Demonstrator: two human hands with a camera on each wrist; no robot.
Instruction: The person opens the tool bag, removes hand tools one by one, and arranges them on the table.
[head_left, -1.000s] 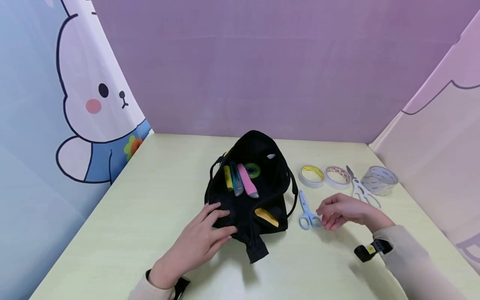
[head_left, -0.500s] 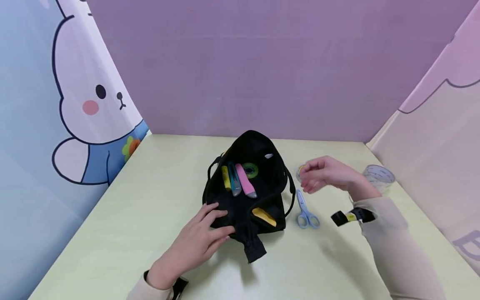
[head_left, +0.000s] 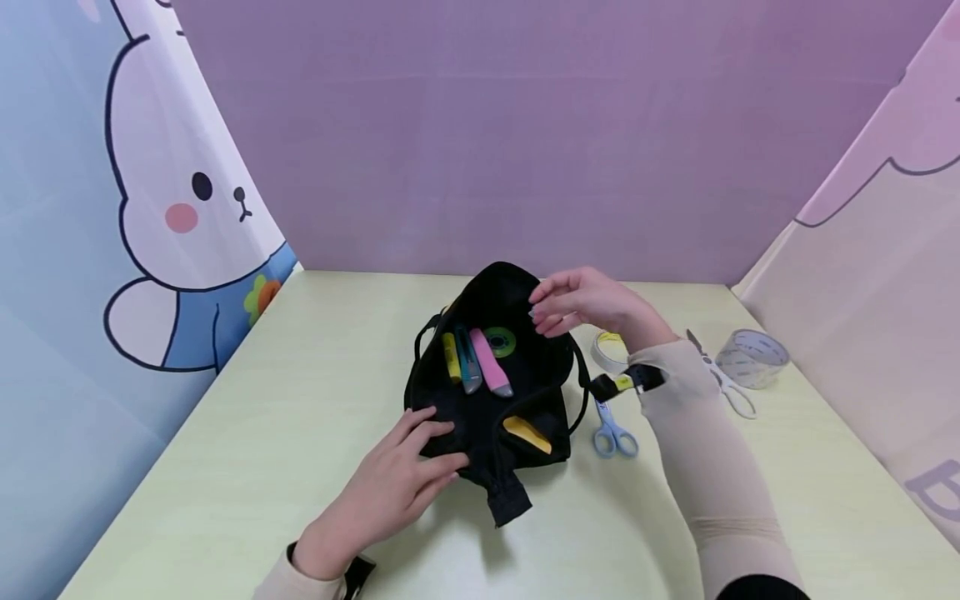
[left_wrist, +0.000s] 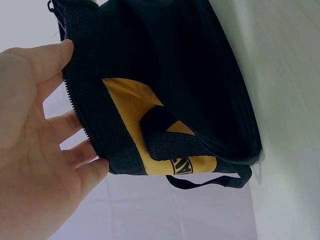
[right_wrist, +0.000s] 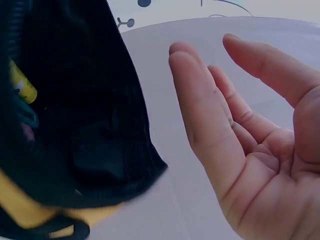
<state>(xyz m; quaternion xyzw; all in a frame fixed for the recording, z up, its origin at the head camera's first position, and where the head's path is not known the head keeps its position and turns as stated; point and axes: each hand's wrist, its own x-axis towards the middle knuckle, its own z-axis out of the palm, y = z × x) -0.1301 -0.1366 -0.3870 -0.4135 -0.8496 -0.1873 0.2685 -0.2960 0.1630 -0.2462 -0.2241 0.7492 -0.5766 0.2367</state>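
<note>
Taking twelve as straight away from me, the black bag [head_left: 480,417] rests mid-table, its mouth gaping toward me. My left hand [head_left: 397,483], at half past seven of it, pinches the zippered rim, thumb on the outer side. My right hand [head_left: 585,304] hangs at two o'clock, just beside the mouth; its fingers are loosely bent, thumb well apart, with nothing between them.

I judge this step to be steadying the bag while my free hand comes to its mouth. Whatever I do there, the next move calls for the rim held wide and for fingers kept off the tips of the tools inside.

The bag's long axis runs roughly twelve to six, peak at twelve, dangling tab [head_left: 510,502] toward six. Inside, the pink tool [head_left: 489,360] leans, its grey end aimed at five; the teal tool [head_left: 468,360] and yellow stick [head_left: 452,358] lie alongside, with a green roll [head_left: 509,337] just beyond.

Outside, the light blue scissors [head_left: 613,437] sit at four o'clock, handles toward me, blades partly hidden by my wrist camera [head_left: 626,383]. The white scissors [head_left: 717,374] at three point to eleven.
</note>
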